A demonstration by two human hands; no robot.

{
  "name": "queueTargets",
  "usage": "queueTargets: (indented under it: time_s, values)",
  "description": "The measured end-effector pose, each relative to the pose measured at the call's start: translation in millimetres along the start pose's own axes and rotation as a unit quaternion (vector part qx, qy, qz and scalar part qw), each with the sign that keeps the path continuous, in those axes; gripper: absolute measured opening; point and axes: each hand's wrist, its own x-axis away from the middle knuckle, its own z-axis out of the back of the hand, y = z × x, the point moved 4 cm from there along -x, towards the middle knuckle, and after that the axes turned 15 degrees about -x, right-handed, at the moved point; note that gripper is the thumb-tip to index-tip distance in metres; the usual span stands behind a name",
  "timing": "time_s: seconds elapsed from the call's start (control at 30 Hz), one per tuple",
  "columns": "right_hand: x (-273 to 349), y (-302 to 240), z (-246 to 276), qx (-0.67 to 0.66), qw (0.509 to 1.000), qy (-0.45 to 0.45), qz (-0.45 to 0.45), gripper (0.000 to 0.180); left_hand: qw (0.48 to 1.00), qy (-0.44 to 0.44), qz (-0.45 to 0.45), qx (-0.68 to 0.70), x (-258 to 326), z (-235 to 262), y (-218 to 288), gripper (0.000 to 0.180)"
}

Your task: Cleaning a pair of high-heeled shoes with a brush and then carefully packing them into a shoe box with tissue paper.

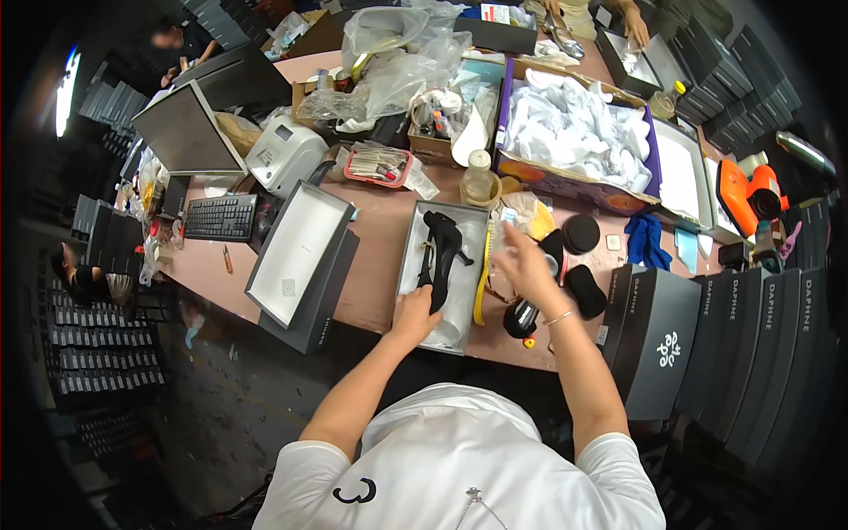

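Observation:
A pair of black high-heeled shoes lies in an open grey shoe box with a white lining, in front of me. My left hand reaches over the box's near left edge, its fingers closed on the near end of a shoe. To the right of the box, my right hand is raised over the table. Its fingers look apart and slightly blurred, and I see nothing in them. Below it are a black round-ended item and a yellow strip beside the box.
The box lid leans on a dark box at the left. Behind stand a keyboard, a white printer and a carton of white crumpled paper. Stacked shoe boxes rise at the right. Another person's hand shows at the far side.

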Motion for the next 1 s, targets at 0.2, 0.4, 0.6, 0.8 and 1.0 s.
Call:
queueTargets:
  time_s: [0.2,0.4,0.6,0.8,1.0]
  values:
    - [-37,-3,-31,-0.275,0.956,-0.083,-0.056,0.08,0.979,0.133,-0.12,0.093,48,47,3,0.041]
    - [14,-69,-23,-0.421,0.806,-0.39,-0.145,0.068,0.969,0.094,-0.227,-0.007,90,95,2,0.034]
    - [96,-122,-14,-0.106,0.947,-0.305,-0.008,0.048,0.967,0.233,-0.083,0.061,104,87,2,0.045]
    - [135,-129,-26,-0.073,0.966,-0.246,0.033,0.059,0.486,-0.059,0.144,0.86,101,22,46,0.061]
    - [132,-156,-36,0.192,0.889,-0.384,0.156,0.088,0.534,-0.108,0.208,0.813,80,27,59,0.058]
